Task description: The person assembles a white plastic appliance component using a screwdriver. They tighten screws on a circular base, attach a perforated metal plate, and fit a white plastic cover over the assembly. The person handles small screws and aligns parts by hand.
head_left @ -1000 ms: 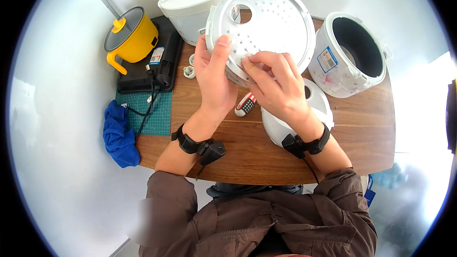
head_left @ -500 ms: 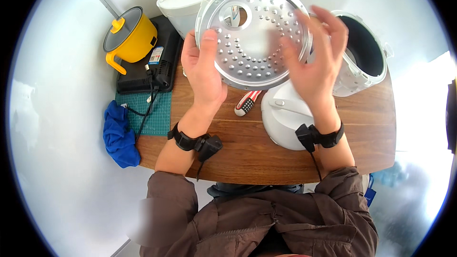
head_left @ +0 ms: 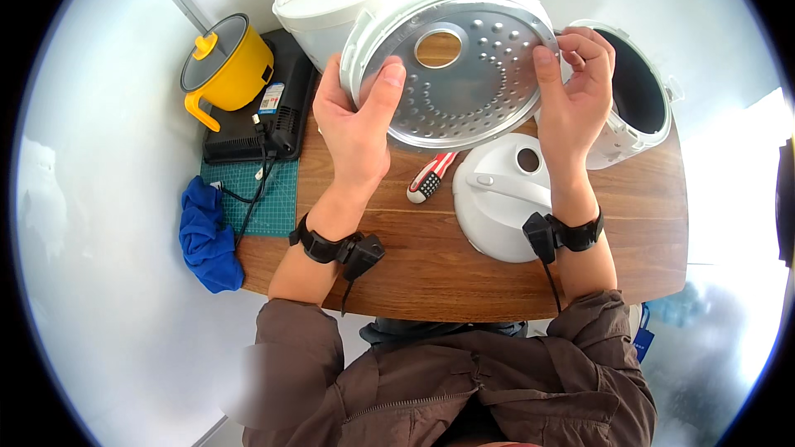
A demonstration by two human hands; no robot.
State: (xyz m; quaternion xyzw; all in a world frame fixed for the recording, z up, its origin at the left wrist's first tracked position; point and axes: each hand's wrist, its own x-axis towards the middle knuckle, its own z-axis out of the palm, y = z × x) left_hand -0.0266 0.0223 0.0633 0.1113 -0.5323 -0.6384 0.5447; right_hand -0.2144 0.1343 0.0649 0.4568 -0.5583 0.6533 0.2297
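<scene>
Brown and wood-grained, the counter (head_left: pixel 406 273) is standing beside pale walls (head_left: pixel 95 132), a green mat (head_left: pixel 278 199) lying at its left, while the fingers of the left hand (head_left: pixel 354 128) and right hand (head_left: pixel 575 108) are pinching a dimpled metal disc (head_left: pixel 460 83) by opposite edges above the far side.

The left hand (head_left: pixel 358 124) and right hand (head_left: pixel 577 108) hold a dimpled metal disc (head_left: pixel 460 87) in a white rim by its left and right edges, thumbs on its face. Left of the disc is a yellow pot (head_left: pixel 232 74); right of it, an open white cooker body (head_left: pixel 617 145); below it in view, a red-and-black handle (head_left: pixel 428 179) and a white lid (head_left: pixel 495 228).
</scene>
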